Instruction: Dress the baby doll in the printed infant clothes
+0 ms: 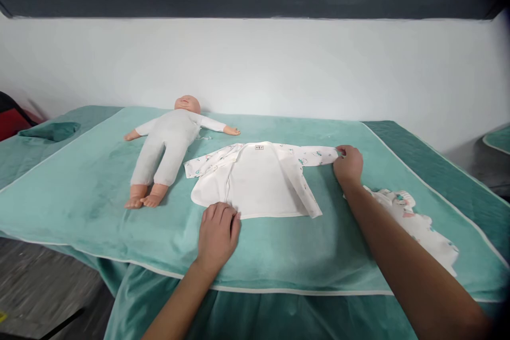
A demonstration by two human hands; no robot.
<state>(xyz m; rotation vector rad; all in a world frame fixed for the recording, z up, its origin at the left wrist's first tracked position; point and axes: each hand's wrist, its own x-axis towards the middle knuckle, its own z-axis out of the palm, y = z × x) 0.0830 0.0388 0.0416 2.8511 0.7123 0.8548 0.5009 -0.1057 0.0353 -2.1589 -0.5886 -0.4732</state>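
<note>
A white baby shirt with a small print lies spread open, inside up, its sleeves out to both sides. Its right-side cuff is pinched between the thumb and fingers of my right hand. My left hand rests palm down at the shirt's lower hem, left of its middle. The fingers lie on the cloth close together, with their tips partly hidden. To the left, a baby doll with a white cloth body lies on its back, arms stretched out. One doll hand is near the shirt's left sleeve.
A green cover with white piping lies over the bed. A crumpled printed white garment lies at the right, partly behind my right forearm. Behind the bed rises a white wall below a dark window frame.
</note>
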